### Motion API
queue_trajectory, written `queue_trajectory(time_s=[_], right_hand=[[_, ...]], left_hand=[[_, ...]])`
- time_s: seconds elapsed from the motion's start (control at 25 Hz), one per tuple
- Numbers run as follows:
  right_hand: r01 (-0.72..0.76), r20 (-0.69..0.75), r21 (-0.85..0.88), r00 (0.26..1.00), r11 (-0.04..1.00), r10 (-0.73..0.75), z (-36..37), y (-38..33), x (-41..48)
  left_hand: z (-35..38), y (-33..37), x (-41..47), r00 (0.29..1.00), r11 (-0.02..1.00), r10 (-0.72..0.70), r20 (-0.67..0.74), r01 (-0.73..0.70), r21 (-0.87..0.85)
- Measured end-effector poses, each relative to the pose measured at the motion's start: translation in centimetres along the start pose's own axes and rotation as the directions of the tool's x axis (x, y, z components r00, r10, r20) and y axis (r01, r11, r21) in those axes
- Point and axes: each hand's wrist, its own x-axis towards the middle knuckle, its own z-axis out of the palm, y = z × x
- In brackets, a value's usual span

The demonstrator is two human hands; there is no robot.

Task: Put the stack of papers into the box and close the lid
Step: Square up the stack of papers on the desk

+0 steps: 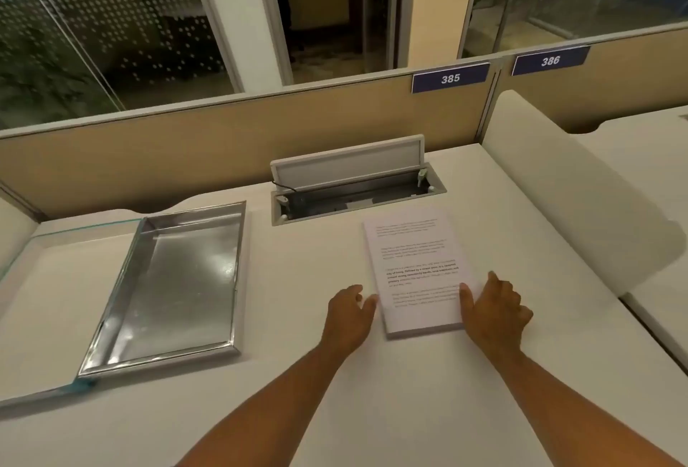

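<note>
A white stack of papers (417, 269) with printed text lies flat on the desk, right of centre. My left hand (348, 314) rests on the desk at the stack's near-left edge, fingers apart, its thumb tip touching the edge. My right hand (497, 312) sits at the near-right edge, with the thumb on top of the stack and the fingers loosely curled beside it. To the left lies the shallow shiny metal box (167, 280), with nothing inside it. Its glass lid (48, 299) is folded out flat further left.
Behind the papers a cable hatch (353, 183) in the white desk (298, 373) stands with its flap up. A tan partition (223, 139) with labels 385 and 386 runs along the back. A rounded white divider (558, 206) borders the desk on the right.
</note>
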Motion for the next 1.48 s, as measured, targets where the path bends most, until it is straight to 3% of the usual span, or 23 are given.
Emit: queue_trajectory(time_s=[0.08,0.28,0.6,0.84,1.0,1.16,1.48], right_hand=[[-0.049,0.048,0.004,0.998,0.999,0.049,-0.1,0.4,0.5],[-0.004,0.122,0.02,0.992,1.0,0.002,0.4,1.0,1.8],[0.035,0.137,0.01,0.99,0.999,-0.036,0.5,1.6,3.2],[0.048,0.131,0.035,0.99,0.998,-0.052,0.8,2.0,3.9],[0.05,0.128,0.055,0.99,0.997,-0.057,1.1,2.3,4.5],[0.053,0.132,0.052,0.99,0.997,-0.059,1.4,2.5,4.8],[0.064,0.121,0.045,0.99,0.997,-0.069,1.8,2.7,5.0]], left_hand=[[1.1,1.3,0.3,0.997,0.993,-0.071,0.02,0.073,-0.093],[3.3,2.6,0.6,0.973,0.951,-0.215,-0.087,0.188,-0.245],[4.0,4.6,2.0,0.943,0.849,-0.331,0.039,0.316,-0.424],[3.9,5.2,2.9,0.951,0.839,-0.276,0.142,0.311,-0.446],[4.0,5.8,3.0,0.975,0.855,-0.202,0.09,0.221,-0.469],[3.7,6.2,3.3,0.967,0.807,-0.228,0.111,0.252,-0.534],[3.8,4.8,4.0,0.969,0.809,-0.224,0.104,0.244,-0.535]])
